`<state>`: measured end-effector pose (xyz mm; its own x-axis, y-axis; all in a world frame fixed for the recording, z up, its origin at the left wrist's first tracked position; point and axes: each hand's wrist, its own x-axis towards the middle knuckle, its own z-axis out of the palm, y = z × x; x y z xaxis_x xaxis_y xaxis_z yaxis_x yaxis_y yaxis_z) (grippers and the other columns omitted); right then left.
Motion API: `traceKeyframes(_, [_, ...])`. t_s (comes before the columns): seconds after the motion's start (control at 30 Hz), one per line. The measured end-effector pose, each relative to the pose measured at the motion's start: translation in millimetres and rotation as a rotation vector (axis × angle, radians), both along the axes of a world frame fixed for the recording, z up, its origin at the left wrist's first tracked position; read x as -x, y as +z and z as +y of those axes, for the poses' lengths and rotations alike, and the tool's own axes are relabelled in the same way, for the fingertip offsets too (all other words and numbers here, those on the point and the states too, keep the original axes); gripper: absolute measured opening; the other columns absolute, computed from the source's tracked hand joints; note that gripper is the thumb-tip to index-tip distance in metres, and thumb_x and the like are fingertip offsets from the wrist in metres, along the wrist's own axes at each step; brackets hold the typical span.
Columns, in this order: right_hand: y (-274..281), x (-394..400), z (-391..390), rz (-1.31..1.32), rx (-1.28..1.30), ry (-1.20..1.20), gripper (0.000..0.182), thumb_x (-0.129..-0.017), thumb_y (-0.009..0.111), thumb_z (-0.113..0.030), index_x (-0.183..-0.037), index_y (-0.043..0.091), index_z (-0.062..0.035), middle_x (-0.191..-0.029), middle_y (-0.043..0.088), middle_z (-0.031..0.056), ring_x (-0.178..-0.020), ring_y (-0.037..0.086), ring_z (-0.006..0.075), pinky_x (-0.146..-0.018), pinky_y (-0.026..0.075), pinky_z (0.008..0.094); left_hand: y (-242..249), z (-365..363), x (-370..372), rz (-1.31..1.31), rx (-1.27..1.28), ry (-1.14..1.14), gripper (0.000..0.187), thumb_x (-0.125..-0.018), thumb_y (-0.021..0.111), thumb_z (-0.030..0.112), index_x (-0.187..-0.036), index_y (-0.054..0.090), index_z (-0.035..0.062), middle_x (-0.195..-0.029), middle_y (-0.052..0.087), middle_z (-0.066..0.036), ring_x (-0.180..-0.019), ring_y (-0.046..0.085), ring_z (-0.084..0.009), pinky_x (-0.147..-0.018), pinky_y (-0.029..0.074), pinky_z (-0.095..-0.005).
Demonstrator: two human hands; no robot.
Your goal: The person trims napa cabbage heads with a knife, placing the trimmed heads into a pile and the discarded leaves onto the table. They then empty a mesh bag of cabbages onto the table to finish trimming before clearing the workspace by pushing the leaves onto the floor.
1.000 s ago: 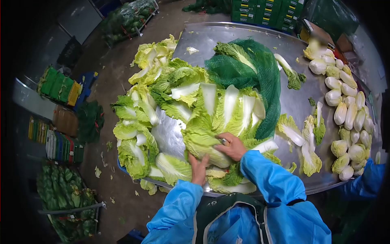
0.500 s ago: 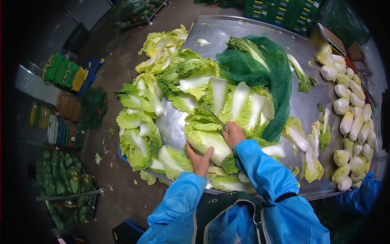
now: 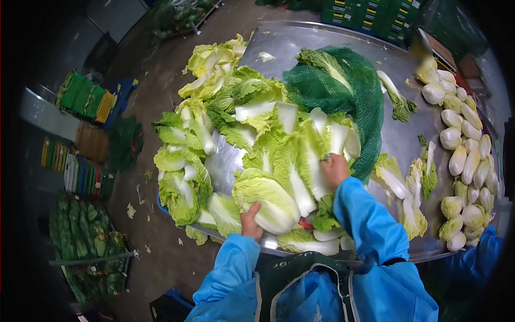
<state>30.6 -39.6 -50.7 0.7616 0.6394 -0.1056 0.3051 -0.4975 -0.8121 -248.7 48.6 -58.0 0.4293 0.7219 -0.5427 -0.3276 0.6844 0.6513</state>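
Note:
My left hand [image 3: 251, 221] grips the lower left side of a pale napa cabbage head [image 3: 271, 201], which lies tilted near the table's front edge. To its right, my right hand [image 3: 335, 169] is closed over the loose cabbage leaves [image 3: 296, 185]. A small shiny bit of the knife [image 3: 327, 157] shows at its fingers; the rest is hidden. Just right of the cabbage's base lies a small red item [image 3: 305, 224] I cannot identify. A dark green leaf [image 3: 325, 213] sits below my right hand.
Trimmed leaves [image 3: 179, 188] pile along the left of the metal table [image 3: 410, 155]. Green netting [image 3: 370, 112] holds a cabbage [image 3: 327, 67] at the back. Several trimmed cabbages [image 3: 458, 161] line the right edge, near another person's blue sleeve [image 3: 472, 252]. Crates [image 3: 370, 19] stand behind.
Loose leaves now lie spread beyond the cabbage, whose paler surface is exposed. My right hand has moved right and up, away from the head. My left hand has shifted slightly left and down with it.

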Motion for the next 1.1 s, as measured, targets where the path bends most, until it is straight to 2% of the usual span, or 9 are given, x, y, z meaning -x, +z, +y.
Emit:
traceKeyframes(0.07, [26.5, -9.5, -6.8, -0.040, 0.093, -0.015, 0.031, -0.074, 0.067, -0.023, -0.087, 0.061, 0.0046, -0.074, 0.061, 0.0238, -0.063, 0.059, 0.0359, -0.063, 0.048, 0.0419, 1.8, 5.4, 9.4, -0.332, 0.184, -0.002, 0.048, -0.084, 0.060, 0.015, -0.128, 0.046, 0.0012, -0.124, 0.055, -0.015, -0.113, 0.054, -0.0301, -0.100, 0.042, -0.0434])
traceKeyframes(0.13, [71.4, 12.8, -9.9, -0.364, -0.311, -0.071, 0.050, -0.073, 0.072, -0.031, -0.103, 0.059, 0.0080, -0.084, 0.064, 0.0224, -0.073, 0.061, 0.0314, -0.071, 0.049, 0.0385, 15.0, 10.7, 3.0, -0.331, 0.089, -0.034, 0.050, -0.085, 0.060, 0.020, -0.129, 0.045, 0.0019, -0.126, 0.054, -0.016, -0.113, 0.054, -0.0307, -0.102, 0.039, -0.0443])
traceKeyframes(0.2, [126.7, 51.7, -14.5, 0.175, -0.048, 0.199, 0.064, -0.074, 0.073, -0.035, -0.114, 0.054, 0.0114, -0.093, 0.064, 0.0222, -0.084, 0.062, 0.0298, -0.079, 0.049, 0.0366, 20.4, 17.6, -9.5, -0.304, -0.082, -0.131, 0.052, -0.084, 0.062, 0.019, -0.129, 0.045, 0.0018, -0.126, 0.053, -0.016, -0.113, 0.054, -0.0307, -0.102, 0.040, -0.0439])
traceKeyframes(0.4, [104.3, 86.4, -13.7, 0.427, -0.307, 0.134, 0.052, -0.078, 0.070, -0.030, -0.113, 0.057, 0.0068, -0.079, 0.065, 0.0187, -0.073, 0.063, 0.0217, -0.068, 0.050, 0.0314, 71.1, 12.5, -57.9, -0.246, -0.126, -0.142, 0.051, -0.084, 0.063, 0.011, -0.129, 0.042, 0.0014, -0.119, 0.057, -0.015, -0.107, 0.058, -0.0282, -0.092, 0.048, -0.0419])
traceKeyframes(0.5, [93.7, 82.1, -16.7, 0.095, -0.253, 0.031, 0.033, -0.082, 0.066, -0.027, -0.099, 0.063, 0.0013, -0.053, 0.055, 0.0130, -0.048, 0.053, 0.0171, -0.050, 0.043, 0.0348, 71.5, 1.3, -69.1, -0.236, -0.117, -0.095, 0.052, -0.084, 0.065, 0.012, -0.130, 0.042, 0.0022, -0.120, 0.057, -0.014, -0.105, 0.058, -0.0281, -0.092, 0.049, -0.0414])
traceKeyframes(0.8, [13.9, 44.9, -9.9, 0.209, -0.210, -0.224, 0.029, -0.082, 0.064, -0.025, -0.074, 0.062, 0.0028, -0.055, 0.055, 0.0115, -0.049, 0.047, 0.0144, -0.050, 0.040, 0.0339, 12.0, -22.1, -82.2, -0.194, -0.037, -0.149, 0.050, -0.086, 0.063, 0.021, -0.129, 0.045, 0.0020, -0.122, 0.056, -0.013, -0.109, 0.056, -0.0264, -0.095, 0.045, -0.0413])
traceKeyframes(0.93, [49.1, 35.3, -30.0, 0.418, -0.299, -0.185, 0.031, -0.082, 0.064, -0.028, -0.079, 0.063, 0.0025, -0.061, 0.059, 0.0074, -0.054, 0.048, 0.0146, -0.055, 0.042, 0.0336, 9.6, -18.2, -86.6, -0.292, 0.113, -0.163, 0.050, -0.087, 0.062, 0.027, -0.127, 0.046, 0.0008, -0.122, 0.056, -0.014, -0.109, 0.056, -0.0266, -0.095, 0.045, -0.0401])
traceKeyframes(1.0, [68.7, 31.0, -31.8, 0.423, -0.272, -0.166, 0.033, -0.081, 0.067, -0.030, -0.089, 0.063, 0.0016, -0.070, 0.063, 0.0075, -0.058, 0.052, 0.0145, -0.057, 0.043, 0.0314, 24.7, -6.6, -86.4, -0.332, 0.160, -0.172, 0.049, -0.085, 0.064, 0.014, -0.127, 0.044, -0.0010, -0.118, 0.057, -0.015, -0.104, 0.059, -0.0278, -0.091, 0.048, -0.0420])
traceKeyframes(1.1, [94.8, 26.0, -23.0, -0.053, -0.368, 0.187, 0.036, -0.081, 0.067, -0.023, -0.109, 0.058, -0.0033, -0.084, 0.065, 0.0112, -0.068, 0.061, 0.0189, -0.065, 0.048, 0.0300, 38.3, 0.6, -77.4, -0.113, -0.119, -0.443, 0.047, -0.086, 0.061, 0.017, -0.126, 0.044, -0.0023, -0.118, 0.057, -0.016, -0.103, 0.060, -0.0289, -0.090, 0.050, -0.0427])
